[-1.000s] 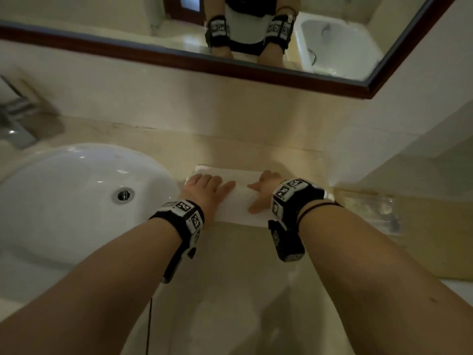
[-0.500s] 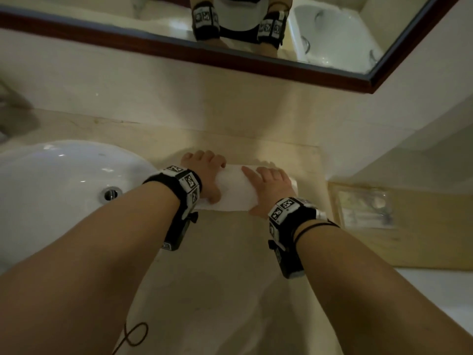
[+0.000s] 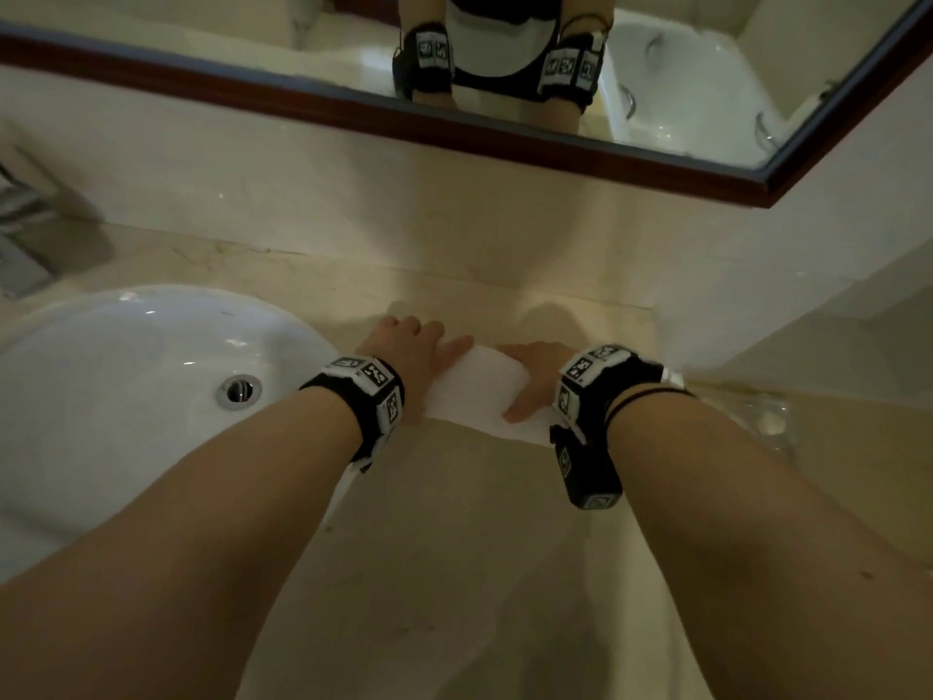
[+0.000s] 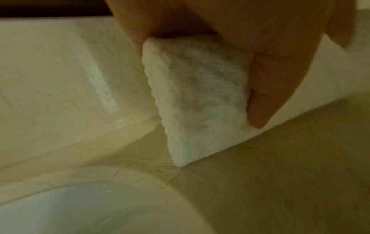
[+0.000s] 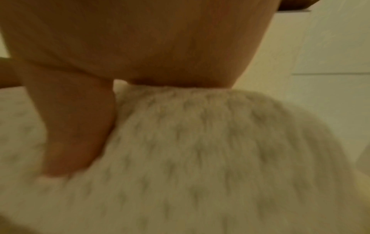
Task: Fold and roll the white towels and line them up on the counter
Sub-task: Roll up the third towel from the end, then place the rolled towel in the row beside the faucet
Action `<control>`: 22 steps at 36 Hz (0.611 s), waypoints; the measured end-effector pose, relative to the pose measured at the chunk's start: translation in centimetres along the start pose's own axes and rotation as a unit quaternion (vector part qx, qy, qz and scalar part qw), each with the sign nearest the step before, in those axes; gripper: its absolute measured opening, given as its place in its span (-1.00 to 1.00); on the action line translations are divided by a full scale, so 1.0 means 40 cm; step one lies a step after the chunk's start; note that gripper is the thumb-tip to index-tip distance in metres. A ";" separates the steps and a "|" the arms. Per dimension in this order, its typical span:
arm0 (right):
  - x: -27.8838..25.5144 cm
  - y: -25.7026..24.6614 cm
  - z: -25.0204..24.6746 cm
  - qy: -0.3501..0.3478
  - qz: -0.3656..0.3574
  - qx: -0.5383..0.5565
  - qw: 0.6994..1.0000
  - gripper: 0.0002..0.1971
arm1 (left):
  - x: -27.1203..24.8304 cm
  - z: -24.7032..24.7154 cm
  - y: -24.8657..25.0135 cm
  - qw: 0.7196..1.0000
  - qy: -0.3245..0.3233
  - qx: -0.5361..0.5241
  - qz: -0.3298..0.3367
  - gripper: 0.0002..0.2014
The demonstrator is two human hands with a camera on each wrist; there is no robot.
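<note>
A white towel (image 3: 474, 391) lies as a thick roll on the beige counter (image 3: 454, 548), right of the sink. My left hand (image 3: 414, 346) grips its left end. The left wrist view shows that rolled end (image 4: 200, 98) with the thumb (image 4: 268, 88) on the near side and the fingers over the top. My right hand (image 3: 537, 373) grips the right part. In the right wrist view its palm sits on the towel (image 5: 200, 158) and its thumb (image 5: 76, 126) presses into the near side; the fingers are hidden behind the roll.
A white sink basin (image 3: 126, 396) lies to the left, with a metal tap (image 3: 20, 234) at the far left. The back wall stands just behind the towel under a framed mirror (image 3: 505, 138). A clear plastic packet (image 3: 757, 416) lies to the right.
The towel lay flat under both flat hands. Both hands have pushed away toward the wall, and the towel now stands as a thick roll with the fingers curled over it.
</note>
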State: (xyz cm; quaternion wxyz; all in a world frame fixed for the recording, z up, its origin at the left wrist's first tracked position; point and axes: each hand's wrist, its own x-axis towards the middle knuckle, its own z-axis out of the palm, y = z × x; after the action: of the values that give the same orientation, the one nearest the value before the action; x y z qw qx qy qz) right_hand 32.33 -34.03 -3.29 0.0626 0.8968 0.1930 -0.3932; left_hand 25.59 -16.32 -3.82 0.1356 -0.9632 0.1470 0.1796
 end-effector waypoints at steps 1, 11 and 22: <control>-0.015 -0.001 0.008 0.034 0.003 -0.006 0.999 0.25 | 0.007 -0.005 0.000 1.000 -0.004 -0.009 0.000 -0.01; -0.097 0.008 0.121 0.167 -0.041 -0.147 0.974 0.25 | 0.027 -0.033 -0.014 0.951 -0.216 -0.218 -0.015 -0.04; -0.162 -0.061 0.158 0.191 -0.024 -0.079 0.978 -0.15 | -0.152 0.027 0.036 1.000 0.012 -0.009 0.019 0.10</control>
State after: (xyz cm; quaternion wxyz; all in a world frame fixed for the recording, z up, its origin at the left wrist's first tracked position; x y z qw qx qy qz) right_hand 23.08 -35.38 -2.78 0.0861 0.9428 0.2531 -0.1992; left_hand 19.37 -15.88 -2.75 0.1221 -0.9635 0.1651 0.1719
